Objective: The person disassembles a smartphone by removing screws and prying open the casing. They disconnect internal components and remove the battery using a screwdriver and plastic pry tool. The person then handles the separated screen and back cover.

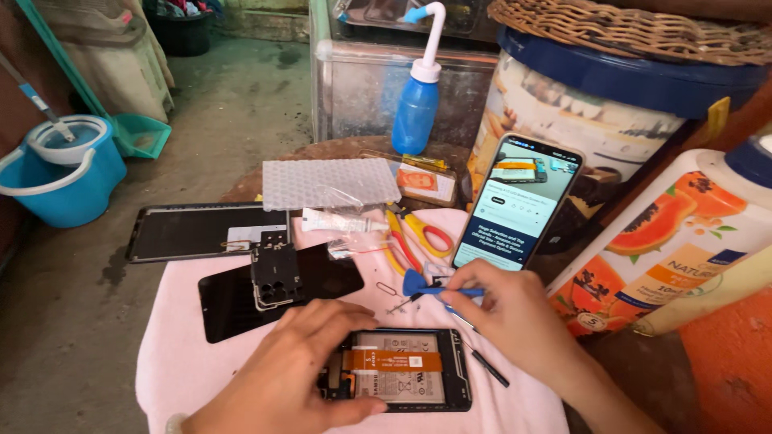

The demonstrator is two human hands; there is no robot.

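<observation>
An opened phone (410, 378) lies on a pink cloth (173, 354), its battery and an orange flex strip showing. My left hand (301, 370) rests on the phone's left end and steadies it. My right hand (507, 313) pinches a thin blue-handled screwdriver (446, 292), whose tip points left just above the phone's top edge. A blue pick (414, 282) lies beside the screwdriver tip.
Black screen panel (241, 301) with a camera frame (276, 276) on it, and a phone back cover (193, 231), lie left. A lit phone (519, 201) leans on a big tub (611, 120). Pliers (414, 237), glue tube (342, 223), bubble wrap (330, 182), blue squeeze bottle (416, 112), mop bucket (60, 173).
</observation>
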